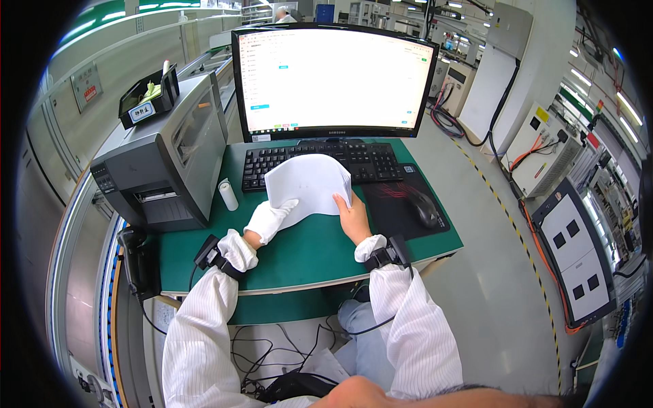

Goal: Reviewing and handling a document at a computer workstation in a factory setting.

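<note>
A curved sheaf of white paper (309, 183) is held up between my hands, over the green desk (306, 255) and in front of the black keyboard (381, 163). My left hand (270, 219), in a white glove, is closed on the lower left part of the paper. Bare, my right hand (354, 216) grips the right edge, thumb on the near face and fingers behind. The paper hides part of the keyboard. How many sheets there are, I cannot tell.
A large monitor (340, 81) stands behind the keyboard. At left are a grey label printer (166, 163), a black bin (149, 95) on top, a small white cylinder (228, 195) and a handheld scanner (139, 262). A mouse (424, 207) lies on a black mat at right.
</note>
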A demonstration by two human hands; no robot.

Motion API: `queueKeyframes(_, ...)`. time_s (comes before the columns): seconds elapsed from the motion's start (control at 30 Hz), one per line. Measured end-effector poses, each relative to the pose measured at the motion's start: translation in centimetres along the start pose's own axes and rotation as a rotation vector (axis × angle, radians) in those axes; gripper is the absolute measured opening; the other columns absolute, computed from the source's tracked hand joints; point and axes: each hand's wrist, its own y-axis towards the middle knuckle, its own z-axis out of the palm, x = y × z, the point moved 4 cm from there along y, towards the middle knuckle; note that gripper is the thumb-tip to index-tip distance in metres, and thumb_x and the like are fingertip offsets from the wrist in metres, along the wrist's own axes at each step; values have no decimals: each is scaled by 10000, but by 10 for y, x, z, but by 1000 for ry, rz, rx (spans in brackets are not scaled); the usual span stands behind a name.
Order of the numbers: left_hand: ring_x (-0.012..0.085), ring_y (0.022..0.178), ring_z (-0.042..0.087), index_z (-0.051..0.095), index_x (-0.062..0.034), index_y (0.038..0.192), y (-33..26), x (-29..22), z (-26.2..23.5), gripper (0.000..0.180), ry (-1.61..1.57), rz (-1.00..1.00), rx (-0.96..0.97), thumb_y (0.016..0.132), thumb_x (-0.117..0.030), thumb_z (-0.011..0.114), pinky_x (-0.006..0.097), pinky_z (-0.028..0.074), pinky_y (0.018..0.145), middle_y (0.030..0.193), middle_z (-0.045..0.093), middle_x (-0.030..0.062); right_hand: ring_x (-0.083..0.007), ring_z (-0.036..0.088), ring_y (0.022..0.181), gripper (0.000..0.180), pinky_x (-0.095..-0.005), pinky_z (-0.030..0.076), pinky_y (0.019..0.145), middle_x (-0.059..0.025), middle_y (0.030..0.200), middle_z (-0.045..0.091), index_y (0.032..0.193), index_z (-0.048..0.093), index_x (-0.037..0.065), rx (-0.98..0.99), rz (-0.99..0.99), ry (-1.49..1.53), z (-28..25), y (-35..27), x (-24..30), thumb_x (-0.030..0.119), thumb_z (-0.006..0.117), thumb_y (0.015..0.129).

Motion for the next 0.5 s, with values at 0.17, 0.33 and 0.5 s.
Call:
queueKeyframes(0.17, 315, 926, 719, 719, -3, 1149, -3, -3, 1, 552, 31, 55, -17, 943, -514, 687, 378, 531, 821, 996, 752, 187, -495, 638, 1076, 365, -436, 525, 875, -300, 1104, 687, 1268, 598, -9, 4, 5, -18, -2, 0, 4, 265, 543, 1034)
queueKeyframes(0.33, 321, 948, 718, 707, -4, 1170, -1, 0, -1, 548, -46, 109, -78, 943, -503, 693, 378, 529, 840, 1017, 748, 197, -482, 655, 1050, 370, -429, 530, 854, -285, 1076, 701, 1269, 606, -13, -34, -44, 14, -2, -2, 6, 267, 540, 1036)
queueKeyframes(0.5, 287, 968, 705, 702, -15, 1195, 0, -1, 2, 529, -31, 39, -8, 941, -480, 706, 362, 524, 856, 1058, 747, 166, -472, 666, 1030, 382, -424, 530, 842, -285, 1069, 703, 1265, 612, -20, 3, -10, 14, 0, -1, -1, 276, 541, 1034)
